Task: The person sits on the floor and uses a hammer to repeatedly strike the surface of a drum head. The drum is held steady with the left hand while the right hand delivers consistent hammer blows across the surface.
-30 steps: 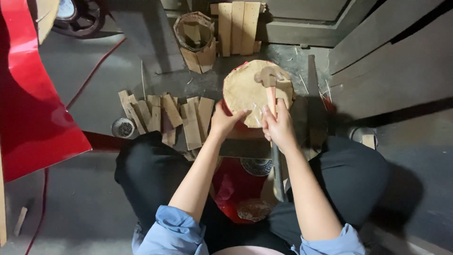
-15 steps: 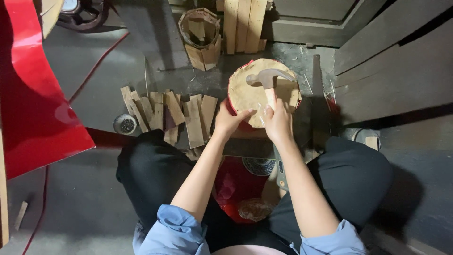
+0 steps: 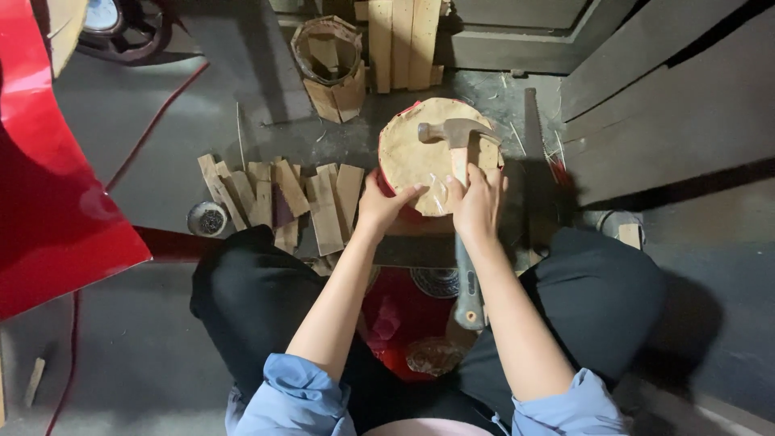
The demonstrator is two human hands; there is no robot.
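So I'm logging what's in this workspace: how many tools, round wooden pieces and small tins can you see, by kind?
Hammers: 1, the hammer under the right hand.
Hand saws: 1, the saw.
Round wooden discs: 1, the disc touched by the left hand.
Small round tins: 1, the tin.
Total: 4.

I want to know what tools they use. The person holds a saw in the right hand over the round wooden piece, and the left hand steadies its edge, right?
Not quite. The head view shows the right hand gripping a hammer, not a saw, with its metal head over the round wooden piece. The rest is right: the left hand rests on that piece's near edge.
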